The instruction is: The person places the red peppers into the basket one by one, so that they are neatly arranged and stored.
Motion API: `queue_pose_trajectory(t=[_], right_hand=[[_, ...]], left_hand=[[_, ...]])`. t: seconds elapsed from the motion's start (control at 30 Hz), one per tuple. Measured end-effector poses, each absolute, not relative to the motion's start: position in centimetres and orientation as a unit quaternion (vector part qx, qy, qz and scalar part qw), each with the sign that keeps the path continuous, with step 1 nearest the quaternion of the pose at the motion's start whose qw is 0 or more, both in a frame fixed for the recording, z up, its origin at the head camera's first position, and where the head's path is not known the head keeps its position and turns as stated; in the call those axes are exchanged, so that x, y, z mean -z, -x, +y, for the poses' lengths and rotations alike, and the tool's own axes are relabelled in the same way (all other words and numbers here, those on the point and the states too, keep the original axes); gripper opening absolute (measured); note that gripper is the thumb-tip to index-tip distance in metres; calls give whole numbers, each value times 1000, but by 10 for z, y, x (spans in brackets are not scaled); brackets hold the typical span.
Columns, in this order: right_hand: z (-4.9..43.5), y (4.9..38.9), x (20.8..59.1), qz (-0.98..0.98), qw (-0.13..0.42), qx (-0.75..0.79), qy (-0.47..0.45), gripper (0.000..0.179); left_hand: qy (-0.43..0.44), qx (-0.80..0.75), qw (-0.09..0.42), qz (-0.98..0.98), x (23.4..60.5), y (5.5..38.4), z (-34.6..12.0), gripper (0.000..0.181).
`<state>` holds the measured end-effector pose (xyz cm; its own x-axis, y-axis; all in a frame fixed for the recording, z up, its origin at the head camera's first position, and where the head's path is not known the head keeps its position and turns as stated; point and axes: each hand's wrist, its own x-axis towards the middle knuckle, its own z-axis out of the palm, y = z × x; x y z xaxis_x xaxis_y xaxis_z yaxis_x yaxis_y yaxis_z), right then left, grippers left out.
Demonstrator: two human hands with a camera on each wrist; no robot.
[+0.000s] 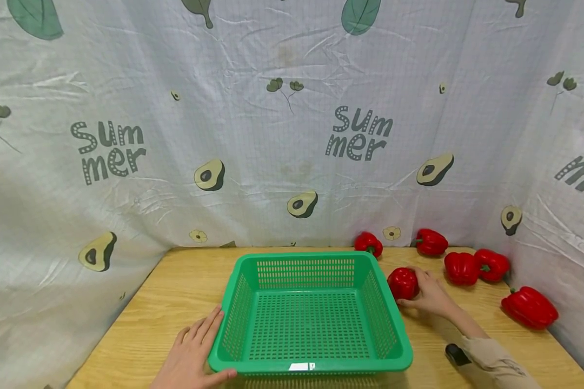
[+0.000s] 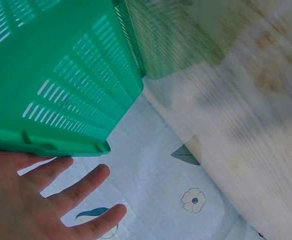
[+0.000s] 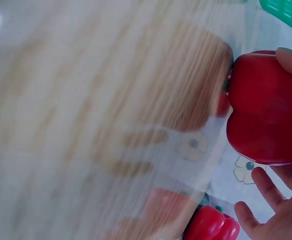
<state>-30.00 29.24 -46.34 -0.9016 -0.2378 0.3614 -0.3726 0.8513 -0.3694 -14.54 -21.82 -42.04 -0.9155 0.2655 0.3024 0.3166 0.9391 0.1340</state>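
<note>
A green plastic basket (image 1: pixel 311 365) with slotted walls stands on the table, its inside bare. My left hand (image 1: pixel 192 346) touches its left rim near the front corner, fingers straight and spread, as the left wrist view also shows. Just right of the basket, my right hand (image 1: pixel 429 294) grips a red bell pepper (image 1: pixel 403 283) between thumb and fingers. In the right wrist view the pepper (image 3: pixel 266 107) fills the right side, with the thumb on its upper part and some fingers spread below it.
Several more red bell peppers lie at the right: one behind the basket's far corner (image 1: pixel 368 244), one by the back curtain (image 1: pixel 431 242), a touching pair (image 1: pixel 461 268) and one near the right edge (image 1: pixel 529 308). A black object (image 1: pixel 456 355) is by the right sleeve. Printed curtains (image 1: pixel 253 140) enclose the table.
</note>
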Motion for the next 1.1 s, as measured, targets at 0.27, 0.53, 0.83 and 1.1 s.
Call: queue_pose_trajectory(t=[0.27,0.53,0.83,1.1], right_hand=[[301,297,470,-944,174,-215,-182,82],[302,290,465,-943,153,-232,-182,79],[301,283,459,-937,130,-265,-188,82],[303,276,456,-930,154,-259,-211,81]], left_hand=[[149,92,130,-976,422,147,-217,99],[170,83,173,-966,424,145,-218,100],[172,88,175,-965,421,146,-219,99],[165,93,166,-968,422,146,-218,100]])
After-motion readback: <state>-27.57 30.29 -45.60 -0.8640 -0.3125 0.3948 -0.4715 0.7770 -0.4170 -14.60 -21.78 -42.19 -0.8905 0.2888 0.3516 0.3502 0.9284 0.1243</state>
